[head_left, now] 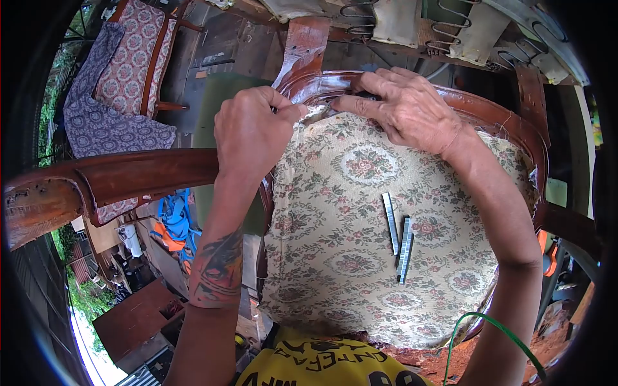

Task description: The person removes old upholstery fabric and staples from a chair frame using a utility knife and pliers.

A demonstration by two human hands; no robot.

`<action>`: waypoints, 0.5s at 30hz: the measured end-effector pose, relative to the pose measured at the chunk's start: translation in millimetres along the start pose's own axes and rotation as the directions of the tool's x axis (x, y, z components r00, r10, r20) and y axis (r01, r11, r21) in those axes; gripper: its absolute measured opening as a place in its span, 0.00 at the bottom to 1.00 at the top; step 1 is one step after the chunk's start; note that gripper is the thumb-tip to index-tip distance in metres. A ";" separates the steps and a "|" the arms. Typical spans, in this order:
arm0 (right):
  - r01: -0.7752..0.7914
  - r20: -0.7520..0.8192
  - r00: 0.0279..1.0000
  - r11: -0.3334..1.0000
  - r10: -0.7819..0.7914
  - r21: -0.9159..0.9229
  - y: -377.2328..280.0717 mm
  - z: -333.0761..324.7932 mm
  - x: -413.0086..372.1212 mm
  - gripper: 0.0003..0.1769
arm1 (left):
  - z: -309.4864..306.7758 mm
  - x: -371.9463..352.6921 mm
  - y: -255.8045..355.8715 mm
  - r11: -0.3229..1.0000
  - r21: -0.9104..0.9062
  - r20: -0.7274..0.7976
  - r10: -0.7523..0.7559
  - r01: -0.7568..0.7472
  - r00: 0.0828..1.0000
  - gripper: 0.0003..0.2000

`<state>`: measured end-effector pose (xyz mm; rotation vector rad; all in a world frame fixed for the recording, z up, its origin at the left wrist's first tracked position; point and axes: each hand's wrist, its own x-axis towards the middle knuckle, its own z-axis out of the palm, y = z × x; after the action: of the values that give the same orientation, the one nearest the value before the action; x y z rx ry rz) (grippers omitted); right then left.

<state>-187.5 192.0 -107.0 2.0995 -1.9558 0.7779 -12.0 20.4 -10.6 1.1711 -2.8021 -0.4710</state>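
Note:
A floral upholstered chair seat (309, 225) with a worn cream fabric cover lies in front of me, set in a dark wooden chair frame (476, 103). At its far edge my left hand (254, 125) is closed, thumb and fingers pinching the pale fabric edge (312, 116). Beside it, my right hand (409, 106) rests over the far edge and wooden rail. Its index finger stretches along the fabric edge and the other fingers are apart, bent over the rail; their tips are partly hidden. Strips of staples (391, 222) lie on the fabric, nearer to me.
A curved wooden arm (148, 174) extends left. Metal springs (450, 32) and webbing hang at the top right. A green hose or cord (496, 321) arcs near my right forearm. Patterned upholstered furniture (132, 58) stands at upper left, above a blue bundle (175, 222).

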 end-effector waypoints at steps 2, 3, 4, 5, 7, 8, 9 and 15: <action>0.023 0.051 0.998 0.999 -0.021 -0.024 2.5 -4.6 4.6 0.28 | 0.2 -1.4 1.1 1.000 -0.011 -0.008 0.000 0.000 1.000 0.12; 0.022 0.051 0.998 0.999 -0.021 -0.023 4.6 -5.5 6.3 0.28 | -0.4 -2.3 1.9 1.000 -0.010 -0.008 -0.001 0.001 1.000 0.12; 0.027 0.082 0.996 1.000 -0.026 -0.005 7.0 -5.8 7.6 0.29 | -1.2 -3.8 3.0 1.000 -0.002 -0.007 -0.004 0.004 1.000 0.12; 0.032 0.113 0.993 0.999 -0.033 0.010 9.9 -5.8 8.9 0.30 | -1.4 -4.1 4.1 1.000 0.005 -0.009 -0.005 0.005 1.000 0.12; 0.033 0.115 0.993 0.999 -0.035 0.022 13.1 -3.9 10.3 0.32 | -1.2 -5.5 4.7 1.000 0.016 -0.009 -0.017 0.017 1.000 0.12; 0.036 0.115 0.993 0.999 -0.039 0.030 14.2 -3.4 11.4 0.34 | -1.3 -5.5 4.8 0.999 0.026 -0.012 -0.026 0.026 1.000 0.12; 0.038 0.116 0.992 0.999 -0.042 0.033 13.7 -4.0 12.2 0.34 | -1.4 -6.6 4.6 0.999 0.027 -0.013 -0.030 0.030 0.999 0.12; -0.028 0.151 0.989 0.991 0.009 0.128 13.6 -6.2 11.9 0.35 | 1.4 -6.0 -0.6 0.999 0.042 -0.029 -0.006 0.007 1.000 0.13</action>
<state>-202.2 182.7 -99.0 2.2791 -2.0539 0.7918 -7.6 24.6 -11.8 1.1859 -2.7979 -0.3942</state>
